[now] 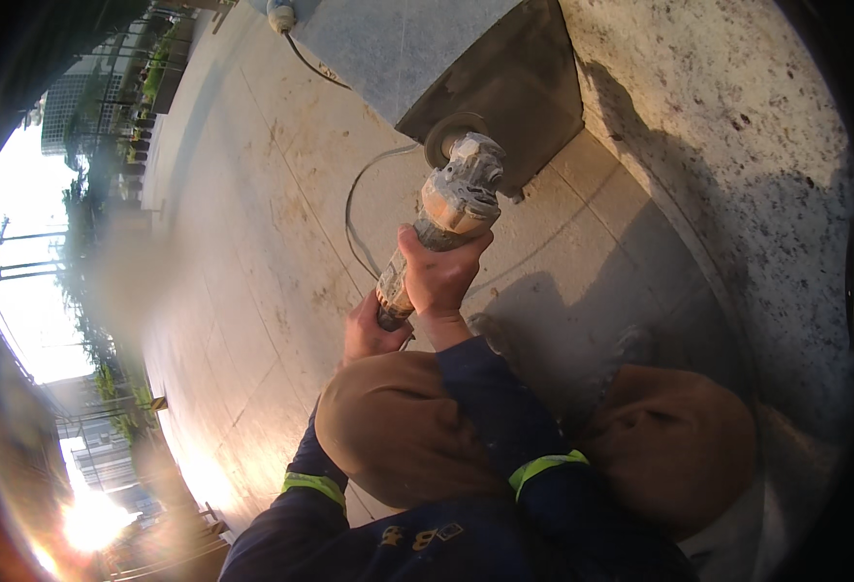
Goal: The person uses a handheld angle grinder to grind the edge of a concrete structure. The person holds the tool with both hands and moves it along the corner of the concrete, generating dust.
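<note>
Both my hands hold a dust-caked angle grinder [459, 199] above the paved floor. My right hand [442, 276] wraps round the middle of its body, just behind the grinder's head. Lower down, my left hand [370, 333] grips the rear end, and part of its fingers is hidden behind the tool. The grinder's round disc [443, 138] is at the lower edge of a large grey stone block [509, 92]. Whether disc and stone touch, I cannot tell. A cable [351, 215] curves across the floor beside the grinder.
A speckled stone surface [737, 145] rises along the right side. At the top left, a pale plug or connector [280, 15] with a dark cord lies near the block. My bent knees [398, 422] are close below the hands. Low sun glares at the lower left.
</note>
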A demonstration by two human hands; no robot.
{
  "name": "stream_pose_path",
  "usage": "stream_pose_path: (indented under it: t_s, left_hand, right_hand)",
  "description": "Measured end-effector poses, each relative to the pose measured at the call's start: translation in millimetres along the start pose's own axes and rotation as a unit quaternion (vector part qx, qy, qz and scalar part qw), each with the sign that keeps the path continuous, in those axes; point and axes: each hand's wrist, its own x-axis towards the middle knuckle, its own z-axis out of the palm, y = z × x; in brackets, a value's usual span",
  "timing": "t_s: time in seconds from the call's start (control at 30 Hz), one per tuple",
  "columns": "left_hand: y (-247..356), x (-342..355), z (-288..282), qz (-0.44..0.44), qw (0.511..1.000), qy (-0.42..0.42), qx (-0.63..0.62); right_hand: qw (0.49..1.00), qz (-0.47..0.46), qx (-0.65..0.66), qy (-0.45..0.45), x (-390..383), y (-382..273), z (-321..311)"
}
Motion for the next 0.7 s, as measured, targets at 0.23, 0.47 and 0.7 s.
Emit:
stream_pose_path:
  t_s: [0.23,0.47,0.7]
  left_hand:
    - [-1.4,1.4,-1.6,-0.014,1.0,0.002,0.006]
    - [2.0,2.9,-2.2,-0.017,1.0,0.005,-0.001]
    - [6.5,1.4,-1.1,-0.027,1.0,0.004,-0.007]
  right_hand:
    - [1.0,-0.012,-0.025,-0.008,-1.3,-10.1,4.5]
    - [0.999,-0.03,-0.021,-0.024,-3.2,-13.1,6.9]
    - [0.999,-0.031,0.0,-0.028,0.7,-5.4,4.8]
